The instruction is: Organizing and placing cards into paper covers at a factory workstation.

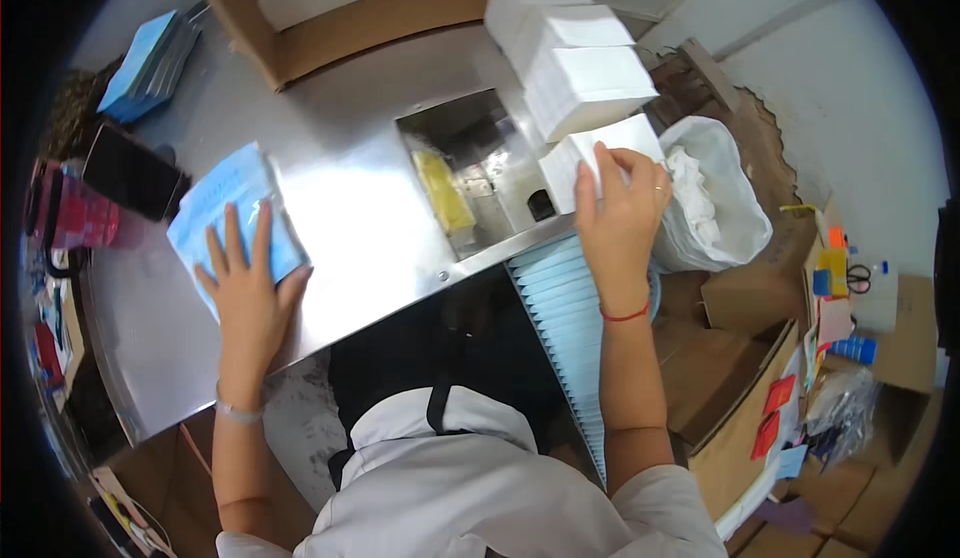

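Steel made up the table, and set into it was a well, which I took as the middle of the clock, with twelve straight ahead of the worker. Inside the well, a yellow piece lay along the nine o'clock side, and a small black object sat in the four o'clock corner.

At nine o'clock the left hand rested flat on a blue packet, its fingers a little spread and the thumb held out. Farther out that way were a phone and a see-through pink cup; more blue packs leaned at ten.

At three o'clock the right hand touched a white stack, fingers bent, thumb near the forefinger; whether they pinched a sheet I could not tell. Beyond that stack, toward one o'clock, stood more white stacks in a row.

Just past the right hand, at three, a bin with a white liner held crumpled white stuff. An open carton stood at four, pale blue pleats hung at five, and a cardboard box rested at eleven.
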Demonstrator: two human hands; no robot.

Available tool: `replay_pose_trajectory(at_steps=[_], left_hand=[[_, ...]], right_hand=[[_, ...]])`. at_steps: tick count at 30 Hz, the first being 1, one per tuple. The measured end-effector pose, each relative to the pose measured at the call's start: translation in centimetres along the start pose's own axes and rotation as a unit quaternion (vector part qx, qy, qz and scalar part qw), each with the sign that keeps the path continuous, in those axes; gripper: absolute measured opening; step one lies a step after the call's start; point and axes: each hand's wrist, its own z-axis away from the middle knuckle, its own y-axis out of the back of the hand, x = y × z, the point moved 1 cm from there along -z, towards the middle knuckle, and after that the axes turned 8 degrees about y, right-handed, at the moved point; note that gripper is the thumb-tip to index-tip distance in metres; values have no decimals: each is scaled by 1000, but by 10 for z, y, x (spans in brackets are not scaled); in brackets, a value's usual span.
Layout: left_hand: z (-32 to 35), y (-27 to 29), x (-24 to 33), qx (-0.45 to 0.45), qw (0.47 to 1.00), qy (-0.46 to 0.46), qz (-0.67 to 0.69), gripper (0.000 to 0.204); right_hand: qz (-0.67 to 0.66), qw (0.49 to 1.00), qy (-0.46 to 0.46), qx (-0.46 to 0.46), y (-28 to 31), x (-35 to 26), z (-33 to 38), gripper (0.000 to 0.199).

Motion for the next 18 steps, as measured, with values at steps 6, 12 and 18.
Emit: replay_pose_trajectory(at_steps=[6,12,18], left_hand=[[-21,8,-21,-3,974,64,218,46],[-13,4,-27,-4,995,38,97,22],[17,5,112,-45,948,-144,281,38]], right_hand=[[-40,998,-42,-26,1,0,-7,23],[-77,995,-33,-56,13,-2,-9,23],[-46,998,5,-40,11,-3,-7,23]])
